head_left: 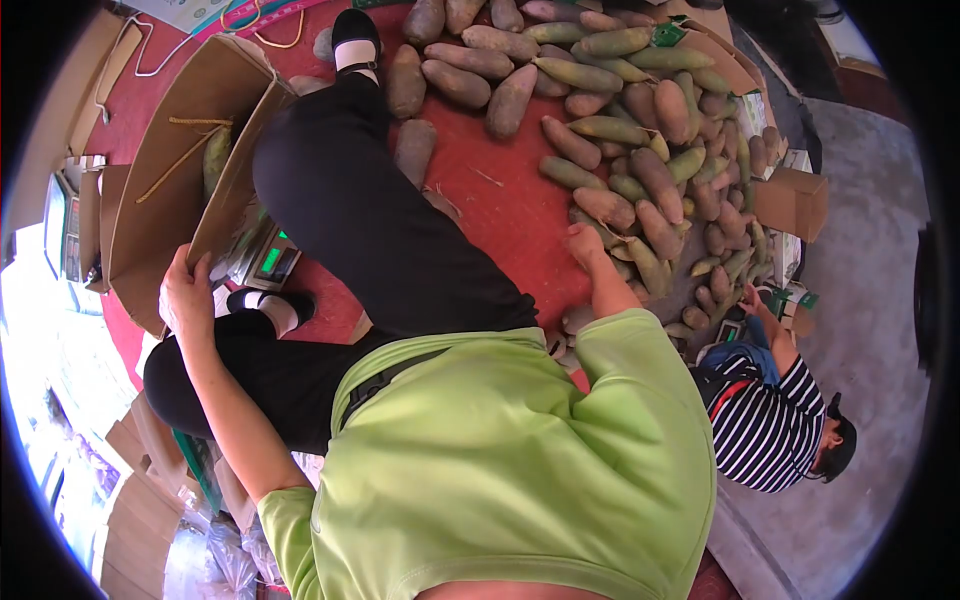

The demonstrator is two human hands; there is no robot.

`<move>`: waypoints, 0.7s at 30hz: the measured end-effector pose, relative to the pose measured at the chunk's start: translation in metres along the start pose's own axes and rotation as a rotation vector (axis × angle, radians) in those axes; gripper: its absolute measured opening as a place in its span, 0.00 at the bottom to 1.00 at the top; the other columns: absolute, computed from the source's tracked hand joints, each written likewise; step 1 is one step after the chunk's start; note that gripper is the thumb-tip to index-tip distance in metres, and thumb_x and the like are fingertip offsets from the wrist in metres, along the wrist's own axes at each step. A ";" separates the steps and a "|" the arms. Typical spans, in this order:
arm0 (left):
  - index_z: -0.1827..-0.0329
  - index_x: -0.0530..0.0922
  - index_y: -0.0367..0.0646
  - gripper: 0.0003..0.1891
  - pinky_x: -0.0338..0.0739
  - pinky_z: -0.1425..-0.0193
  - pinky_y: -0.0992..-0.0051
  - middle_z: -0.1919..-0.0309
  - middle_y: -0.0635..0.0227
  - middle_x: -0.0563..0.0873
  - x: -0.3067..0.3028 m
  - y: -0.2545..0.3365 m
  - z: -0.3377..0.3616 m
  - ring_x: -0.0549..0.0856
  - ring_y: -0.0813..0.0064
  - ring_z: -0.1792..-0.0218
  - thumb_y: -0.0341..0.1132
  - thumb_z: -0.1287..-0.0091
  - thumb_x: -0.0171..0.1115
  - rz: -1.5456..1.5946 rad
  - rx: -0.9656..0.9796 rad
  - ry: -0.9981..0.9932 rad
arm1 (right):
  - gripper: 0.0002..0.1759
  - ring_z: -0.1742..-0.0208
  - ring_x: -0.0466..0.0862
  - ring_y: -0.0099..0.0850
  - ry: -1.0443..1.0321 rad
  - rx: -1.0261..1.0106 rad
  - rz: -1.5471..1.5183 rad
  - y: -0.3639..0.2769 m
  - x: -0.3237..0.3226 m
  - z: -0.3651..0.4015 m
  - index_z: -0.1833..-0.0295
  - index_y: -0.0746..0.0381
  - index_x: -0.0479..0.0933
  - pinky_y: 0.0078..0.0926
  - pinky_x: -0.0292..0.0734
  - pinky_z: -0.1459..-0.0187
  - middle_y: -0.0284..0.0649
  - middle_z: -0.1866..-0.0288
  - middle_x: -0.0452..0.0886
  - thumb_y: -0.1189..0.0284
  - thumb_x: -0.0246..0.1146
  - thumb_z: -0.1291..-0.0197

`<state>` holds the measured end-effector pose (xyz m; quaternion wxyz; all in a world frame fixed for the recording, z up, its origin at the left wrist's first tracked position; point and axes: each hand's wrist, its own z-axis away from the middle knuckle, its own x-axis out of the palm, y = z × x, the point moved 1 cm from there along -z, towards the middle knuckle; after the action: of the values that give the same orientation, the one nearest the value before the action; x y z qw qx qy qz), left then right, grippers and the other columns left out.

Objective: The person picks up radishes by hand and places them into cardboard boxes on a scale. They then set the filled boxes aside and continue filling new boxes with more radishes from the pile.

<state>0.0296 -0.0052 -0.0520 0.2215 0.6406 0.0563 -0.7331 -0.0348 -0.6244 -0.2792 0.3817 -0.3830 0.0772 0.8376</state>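
Observation:
On the left, a tall cardboard box (165, 190) stands open on its top side, and my left hand (187, 295) pinches its near edge. Inside the box lies a green radish (215, 160) beside a yellow cord handle (165, 165). Under the box a scale (270, 260) shows a lit green display. My right hand (585, 245) is at the near left border of a big heap of long radishes (660, 180), reddish-brown and green. Its fingers look curled in against the radishes, and whatever they hold is hidden.
Red flooring (490, 200) lies between my legs and the heap. Several loose radishes (470, 60) are scattered near my far foot. At right another person in a striped top (765, 420) bends toward the heap. Small cartons (790, 205) stand beyond it. Plastic bags (230, 555) lie lower left.

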 end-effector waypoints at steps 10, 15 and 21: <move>0.53 0.80 0.47 0.11 0.76 0.59 0.65 0.67 0.57 0.86 0.001 -0.001 0.001 0.85 0.57 0.64 0.38 0.37 0.60 0.024 0.006 0.047 | 0.25 0.34 0.67 0.39 0.296 -0.265 0.646 -0.040 -0.050 -0.021 0.39 0.50 0.68 0.48 0.70 0.41 0.36 0.35 0.67 0.69 0.60 0.43; 0.54 0.80 0.48 0.11 0.76 0.60 0.65 0.68 0.58 0.85 -0.002 0.005 0.002 0.85 0.58 0.64 0.38 0.37 0.60 0.043 -0.018 0.036 | 0.27 0.32 0.65 0.37 0.297 -0.378 0.790 -0.026 -0.043 -0.033 0.34 0.45 0.64 0.50 0.66 0.40 0.35 0.35 0.66 0.66 0.59 0.40; 0.54 0.81 0.49 0.12 0.76 0.60 0.62 0.70 0.58 0.85 -0.006 0.009 0.001 0.85 0.56 0.64 0.41 0.38 0.61 -0.041 -0.062 0.006 | 0.20 0.37 0.70 0.35 0.194 -0.267 0.958 -0.050 -0.053 -0.021 0.41 0.47 0.69 0.48 0.69 0.45 0.35 0.44 0.73 0.56 0.55 0.37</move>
<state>0.0323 -0.0121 -0.0437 0.2262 0.6342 0.0927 -0.7335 0.0342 -0.6294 -0.2482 -0.1068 -0.4259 0.1717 0.8819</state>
